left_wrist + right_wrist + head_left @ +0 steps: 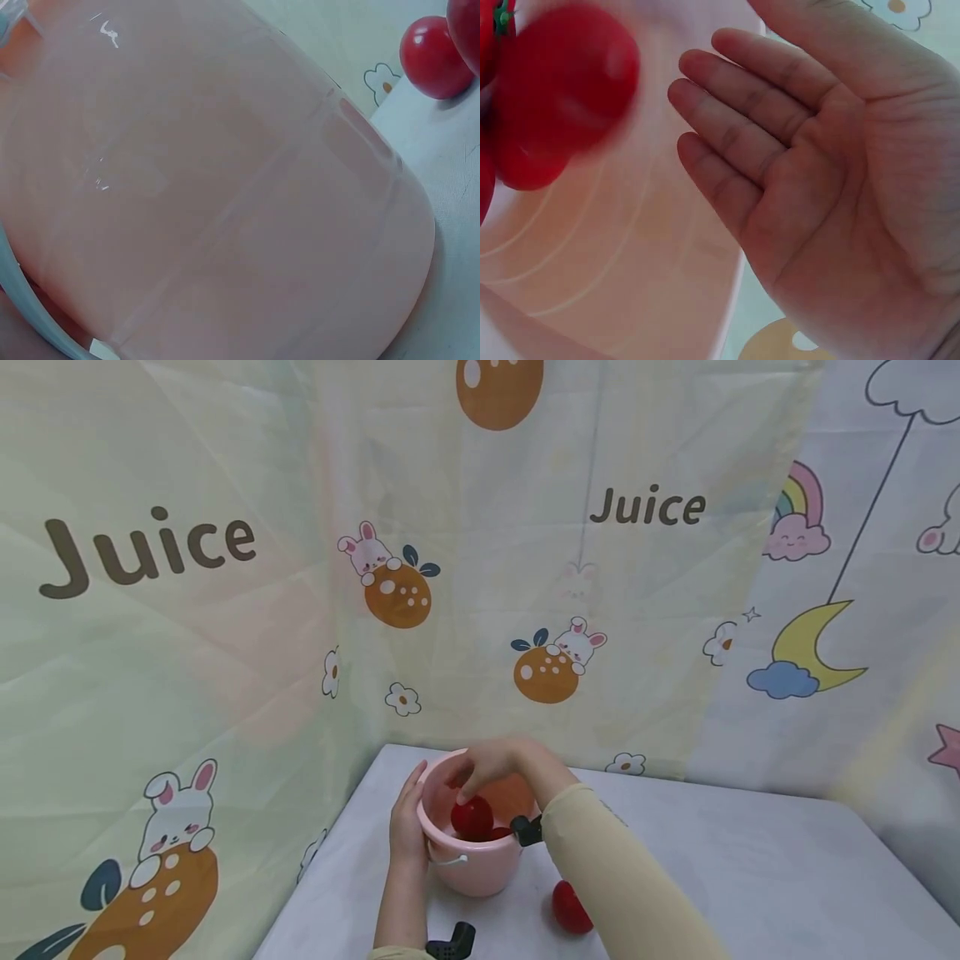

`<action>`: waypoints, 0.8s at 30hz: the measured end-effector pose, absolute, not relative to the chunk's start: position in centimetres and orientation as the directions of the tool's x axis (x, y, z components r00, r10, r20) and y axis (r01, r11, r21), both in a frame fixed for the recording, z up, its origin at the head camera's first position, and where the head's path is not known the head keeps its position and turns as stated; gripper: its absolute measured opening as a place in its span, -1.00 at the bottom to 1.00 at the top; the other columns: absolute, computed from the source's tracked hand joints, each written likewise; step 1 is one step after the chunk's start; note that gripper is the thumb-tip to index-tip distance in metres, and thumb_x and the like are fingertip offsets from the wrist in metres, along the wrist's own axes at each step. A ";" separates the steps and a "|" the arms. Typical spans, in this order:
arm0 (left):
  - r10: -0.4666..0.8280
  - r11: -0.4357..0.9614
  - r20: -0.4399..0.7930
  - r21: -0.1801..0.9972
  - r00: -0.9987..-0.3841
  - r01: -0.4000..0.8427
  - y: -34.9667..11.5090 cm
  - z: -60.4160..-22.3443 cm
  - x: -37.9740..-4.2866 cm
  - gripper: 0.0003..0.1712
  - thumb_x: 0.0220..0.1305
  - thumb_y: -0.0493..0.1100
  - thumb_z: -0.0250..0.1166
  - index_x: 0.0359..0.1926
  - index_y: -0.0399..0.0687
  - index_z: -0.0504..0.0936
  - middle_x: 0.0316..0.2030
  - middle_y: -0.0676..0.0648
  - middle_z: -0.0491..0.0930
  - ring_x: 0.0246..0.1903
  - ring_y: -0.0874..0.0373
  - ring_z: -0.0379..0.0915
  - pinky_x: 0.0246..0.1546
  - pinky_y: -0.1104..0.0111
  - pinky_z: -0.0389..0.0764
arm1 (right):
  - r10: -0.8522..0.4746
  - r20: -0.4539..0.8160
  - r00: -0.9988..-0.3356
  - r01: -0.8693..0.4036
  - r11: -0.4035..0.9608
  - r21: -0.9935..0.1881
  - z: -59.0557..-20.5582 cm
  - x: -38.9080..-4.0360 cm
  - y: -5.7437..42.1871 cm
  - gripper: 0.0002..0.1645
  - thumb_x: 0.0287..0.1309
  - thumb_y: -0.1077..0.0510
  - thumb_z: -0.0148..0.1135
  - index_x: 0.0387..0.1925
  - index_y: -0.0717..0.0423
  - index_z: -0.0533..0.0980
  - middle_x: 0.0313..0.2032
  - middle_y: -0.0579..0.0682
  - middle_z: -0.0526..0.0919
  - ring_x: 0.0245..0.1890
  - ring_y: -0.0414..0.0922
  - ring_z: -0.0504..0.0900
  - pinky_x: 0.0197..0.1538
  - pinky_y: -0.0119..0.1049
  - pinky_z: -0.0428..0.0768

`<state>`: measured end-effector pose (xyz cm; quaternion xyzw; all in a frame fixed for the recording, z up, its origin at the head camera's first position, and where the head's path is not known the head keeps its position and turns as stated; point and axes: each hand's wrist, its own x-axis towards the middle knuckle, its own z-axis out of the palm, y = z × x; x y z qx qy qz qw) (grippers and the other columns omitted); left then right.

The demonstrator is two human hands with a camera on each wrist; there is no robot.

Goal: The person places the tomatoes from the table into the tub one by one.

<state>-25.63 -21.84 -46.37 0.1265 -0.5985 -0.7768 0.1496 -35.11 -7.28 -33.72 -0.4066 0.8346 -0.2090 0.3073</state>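
Observation:
A pink bucket (pixel 480 870) stands upright on the table, and its wall (pixel 225 180) fills most of the left wrist view. My left hand (pixel 407 827) rests along its left side, fingers pointing up by the rim. My right hand (pixel 487 768) is over the bucket's mouth. Its palm and extended fingers (pixel 727 135) appear in the right wrist view, apart from a blurred red tomato (pixel 570 75). More red tomatoes lie in the bucket beneath that one, a green stem (pixel 502 16) among them. From above, a tomato (pixel 472 820) shows just under my right fingers.
Another red tomato (pixel 570 907) lies on the white table (pixel 720 868), partly behind the right sleeve (pixel 622 868). Two tomatoes (pixel 435 60) show at the left wrist view's upper right. The bucket's pale handle (pixel 30 307) hangs down its side. Printed cloth (pixel 480 610) encloses the table.

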 end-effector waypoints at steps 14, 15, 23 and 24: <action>-0.379 -0.252 -0.022 0.964 -0.925 0.080 -21.7 -46.5 -25.7 -0.52 0.40 0.27 0.03 0.32 0.63 0.36 0.40 0.24 0.29 0.42 0.07 0.15 0.37 -0.15 0.29 | -0.839 -0.324 -0.438 -0.597 0.541 -0.593 -33.2 -34.9 -6.1 -0.46 0.20 0.04 0.32 0.23 -0.16 0.52 0.16 -0.16 0.61 0.19 -0.15 0.47 0.18 -0.05 0.60; -0.376 -0.253 -0.024 0.964 -0.926 0.077 -21.7 -46.5 -25.7 -0.52 0.40 0.28 0.03 0.31 0.64 0.36 0.40 0.25 0.29 0.42 0.07 0.15 0.37 -0.15 0.28 | -0.845 -0.318 -0.431 -0.606 0.532 -0.592 -33.1 -34.8 -6.0 -0.46 0.20 0.05 0.32 0.24 -0.17 0.52 0.17 -0.15 0.60 0.19 -0.16 0.47 0.17 -0.08 0.60; -0.361 -0.257 -0.027 0.964 -0.932 0.071 -21.9 -46.5 -25.6 -0.52 0.42 0.28 0.00 0.32 0.63 0.35 0.41 0.24 0.29 0.43 0.07 0.14 0.39 -0.13 0.27 | -0.879 -0.237 -0.413 -0.642 0.466 -0.609 -32.6 -35.0 -4.5 -0.43 0.19 -0.01 0.31 0.27 -0.23 0.50 0.19 -0.22 0.59 0.22 -0.21 0.49 0.14 -0.20 0.62; -0.362 -0.257 -0.024 0.963 -0.932 0.075 -22.0 -46.5 -25.6 -0.53 0.42 0.27 -0.01 0.32 0.63 0.35 0.41 0.23 0.29 0.43 0.07 0.14 0.39 -0.13 0.27 | -0.881 -0.227 -0.415 -0.637 0.459 -0.619 -32.6 -34.9 -4.3 -0.42 0.19 -0.02 0.31 0.27 -0.23 0.50 0.20 -0.23 0.59 0.22 -0.21 0.49 0.14 -0.18 0.62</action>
